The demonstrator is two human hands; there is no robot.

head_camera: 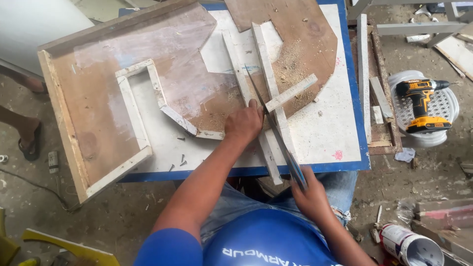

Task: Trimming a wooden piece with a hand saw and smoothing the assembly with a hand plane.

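Note:
My left hand [244, 123] presses down on a long white wooden strip [268, 74] lying on the white, blue-edged work table [340, 128]. A hand saw [276, 133] is gripped at its handle by my right hand [308, 192] near the table's front edge. Its thin blade runs up and left across the strips, just right of my left hand. A second short strip [291, 92] lies crosswise at an angle over the long one. Sawdust is scattered around the cut area.
A brown board with a white strip frame [135, 106] covers the table's left side. A yellow cordless drill [422, 101] rests on a white round stand at right. Loose strips [363, 69] lie along the right edge. Someone's foot [28, 138] stands at left. A can [411, 245] sits on the floor.

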